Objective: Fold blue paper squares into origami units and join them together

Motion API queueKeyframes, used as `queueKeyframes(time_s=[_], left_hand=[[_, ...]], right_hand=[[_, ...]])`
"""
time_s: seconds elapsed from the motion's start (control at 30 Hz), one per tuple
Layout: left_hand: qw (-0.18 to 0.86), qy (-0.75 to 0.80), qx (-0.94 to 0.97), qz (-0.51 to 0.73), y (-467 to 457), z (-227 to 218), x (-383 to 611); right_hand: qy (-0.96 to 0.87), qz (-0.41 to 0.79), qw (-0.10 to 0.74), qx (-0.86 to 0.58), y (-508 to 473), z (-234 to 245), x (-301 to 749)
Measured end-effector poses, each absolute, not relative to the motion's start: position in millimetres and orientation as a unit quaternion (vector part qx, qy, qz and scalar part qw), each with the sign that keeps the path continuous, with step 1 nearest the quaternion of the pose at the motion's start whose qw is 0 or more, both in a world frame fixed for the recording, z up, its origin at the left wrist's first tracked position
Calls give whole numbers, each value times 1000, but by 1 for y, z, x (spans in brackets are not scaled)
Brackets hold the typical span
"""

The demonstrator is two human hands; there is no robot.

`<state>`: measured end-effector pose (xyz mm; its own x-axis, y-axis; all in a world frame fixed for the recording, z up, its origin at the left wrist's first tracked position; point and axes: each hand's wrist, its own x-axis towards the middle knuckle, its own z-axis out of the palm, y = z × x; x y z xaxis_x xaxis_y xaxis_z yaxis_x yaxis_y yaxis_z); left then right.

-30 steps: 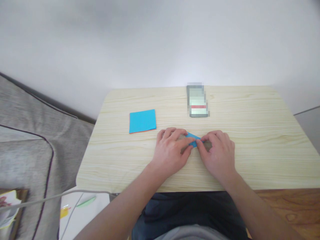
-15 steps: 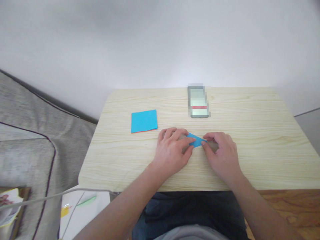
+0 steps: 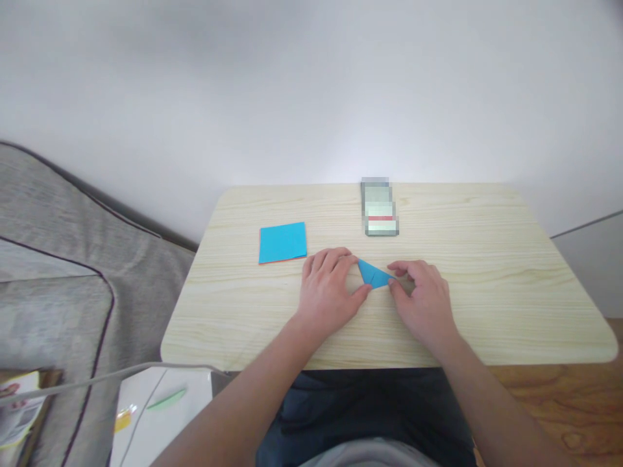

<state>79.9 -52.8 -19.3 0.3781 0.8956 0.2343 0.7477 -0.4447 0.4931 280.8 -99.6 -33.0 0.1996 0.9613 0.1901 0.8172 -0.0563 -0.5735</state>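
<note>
The folded blue paper [image 3: 373, 274] lies on the table [image 3: 487, 272], the left hand [image 3: 327, 288] pressing its left edge with flat fingers, the right hand [image 3: 422, 299] pinching its right tip; uneven pressure could, I reckon, skew the crease.

Folded paper [image 3: 374, 275] on table [image 3: 487, 292]; stack [image 3: 283, 242] left, phone [image 3: 380, 209] behind

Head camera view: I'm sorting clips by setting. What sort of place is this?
Likely a room at home: a small wooden table against a plain white wall, a grey upholstered seat beside it, wood flooring below.
</note>
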Motion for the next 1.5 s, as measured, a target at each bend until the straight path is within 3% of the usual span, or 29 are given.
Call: queueKeyframes(time_s=[0.47,1.23,1.5], left_hand=[[176,493,824,215,-36,-12,86],[166,453,849,217,-50,-13,85],[197,439,847,227,-61,-13,84]], right_hand=[[-641,174,325,-673,-98,-39,299],[-653,175,213,-705,-90,-17,287],[-663,181,225,-691,-97,-17,288]])
